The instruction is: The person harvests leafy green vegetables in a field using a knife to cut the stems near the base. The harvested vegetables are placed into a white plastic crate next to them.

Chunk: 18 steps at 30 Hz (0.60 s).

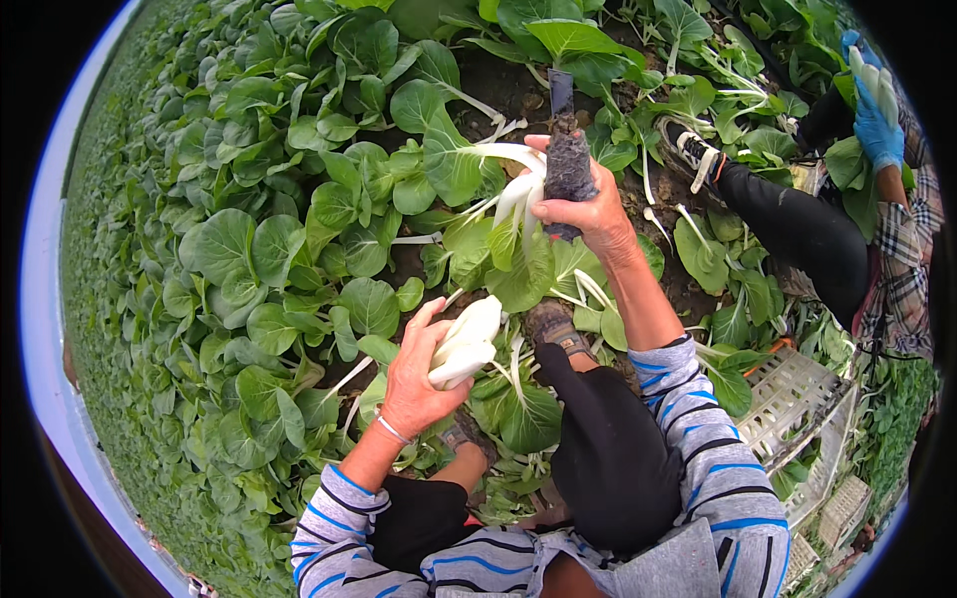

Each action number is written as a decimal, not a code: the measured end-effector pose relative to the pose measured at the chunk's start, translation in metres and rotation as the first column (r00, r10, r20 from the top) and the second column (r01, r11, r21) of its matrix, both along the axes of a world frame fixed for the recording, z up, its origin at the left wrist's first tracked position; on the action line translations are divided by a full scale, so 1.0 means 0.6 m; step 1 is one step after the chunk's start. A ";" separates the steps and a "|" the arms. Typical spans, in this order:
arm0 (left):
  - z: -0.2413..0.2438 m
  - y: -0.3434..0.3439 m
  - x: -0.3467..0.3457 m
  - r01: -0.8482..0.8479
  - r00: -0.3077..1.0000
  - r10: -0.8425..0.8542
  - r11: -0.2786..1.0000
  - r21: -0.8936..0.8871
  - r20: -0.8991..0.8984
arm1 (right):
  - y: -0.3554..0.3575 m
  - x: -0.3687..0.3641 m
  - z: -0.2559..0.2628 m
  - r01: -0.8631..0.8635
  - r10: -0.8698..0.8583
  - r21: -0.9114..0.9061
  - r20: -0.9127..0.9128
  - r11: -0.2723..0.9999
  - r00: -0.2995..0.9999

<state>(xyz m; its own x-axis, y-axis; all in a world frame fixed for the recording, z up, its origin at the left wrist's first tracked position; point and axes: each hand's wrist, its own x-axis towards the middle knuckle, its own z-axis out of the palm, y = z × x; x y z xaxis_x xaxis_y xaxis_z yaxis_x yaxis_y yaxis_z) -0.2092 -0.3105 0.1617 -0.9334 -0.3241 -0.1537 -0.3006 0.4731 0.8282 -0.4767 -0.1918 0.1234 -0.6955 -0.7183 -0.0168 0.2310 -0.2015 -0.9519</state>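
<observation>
My left hand (425,374) is closed around white bok choy stalks (467,340), their pale stem ends pointing up and right. Above and to the right, my right hand (591,202) grips the dark, wrapped handle (568,168) of a knife. Its flat metal blade (561,93) points away from me. Loose bok choy leaves with white stems (516,198) press against the handle on its left side. Whether my right fingers also pinch these stems, I cannot tell. The two hands are apart.
Dense bok choy plants (239,254) fill the left side. Cut leaves (531,418) litter the soil around my shoes. At right, a co-worker's blue-gloved hand (878,134) holds white stalks, near an outstretched leg (792,232). Pale plastic crates (792,396) stand at lower right.
</observation>
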 end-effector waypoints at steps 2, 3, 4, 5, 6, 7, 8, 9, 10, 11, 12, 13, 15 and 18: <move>0.065 -0.021 0.003 -0.035 0.984 0.037 0.999 0.016 -0.175 | 0.019 0.010 0.078 -0.187 0.188 0.021 -0.130 0.982 0.974; 0.099 -0.025 0.008 -0.092 0.964 0.120 0.988 0.125 -0.238 | 0.022 0.022 0.114 -0.276 0.276 0.031 -0.191 0.961 0.942; 0.131 -0.022 0.013 -0.142 0.950 0.207 0.954 0.265 -0.233 | 0.026 0.036 0.159 -0.344 0.351 0.070 -0.178 0.936 0.919; 0.165 -0.020 0.031 -0.202 0.932 0.298 0.898 0.390 -0.204 | 0.017 0.054 0.183 -0.438 0.429 0.001 -0.210 0.899 0.879; 0.186 -0.012 0.041 -0.199 0.923 0.310 0.893 0.404 -0.230 | 0.015 0.070 0.217 -0.505 0.494 -0.012 -0.193 0.863 0.848; 0.209 -0.004 0.055 -0.198 0.914 0.321 0.888 0.416 -0.251 | 0.014 0.088 0.254 -0.569 0.556 -0.027 -0.178 0.822 0.812; 0.228 0.007 0.060 -0.182 0.904 0.324 0.882 0.434 -0.279 | 0.018 0.102 0.287 -0.586 0.569 -0.029 -0.203 0.810 0.797; 0.240 0.029 0.063 -0.149 0.885 0.316 0.887 0.436 -0.340 | 0.029 0.116 0.320 -0.568 0.550 -0.039 -0.204 0.822 0.810; 0.259 0.054 0.072 -0.149 0.888 0.297 0.908 0.391 -0.351 | 0.040 0.132 0.354 -0.549 0.529 -0.052 -0.206 0.834 0.823; 0.255 0.079 0.089 -0.119 0.880 0.290 0.901 0.417 -0.376 | 0.050 0.152 0.371 -0.531 0.511 -0.067 -0.191 0.845 0.838; 0.261 0.098 0.101 -0.106 0.878 0.282 0.902 0.417 -0.387 | 0.059 0.172 0.387 -0.500 0.473 -0.091 -0.212 0.861 0.855; 0.266 0.115 0.110 -0.092 0.876 0.273 0.904 0.417 -0.399 | 0.066 0.187 0.399 -0.494 0.464 -0.096 -0.228 0.864 0.856; 0.263 0.151 0.131 -0.022 0.849 0.302 0.841 0.541 -0.434 | 0.089 0.218 0.411 -0.474 0.438 -0.107 -0.247 0.874 0.864; 0.240 0.185 0.157 0.053 0.874 0.286 0.749 0.661 -0.394 | 0.118 0.250 0.420 -0.441 0.407 -0.082 -0.264 0.894 0.874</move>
<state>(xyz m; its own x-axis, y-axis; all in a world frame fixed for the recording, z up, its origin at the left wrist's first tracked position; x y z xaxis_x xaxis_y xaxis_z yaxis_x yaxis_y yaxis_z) -0.1151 -0.1996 0.3057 -0.9069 -0.4178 0.0549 0.1628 -0.2272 0.9601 -0.3266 -0.1208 0.3756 -0.2948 -0.9283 0.2267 0.0982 -0.2654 -0.9591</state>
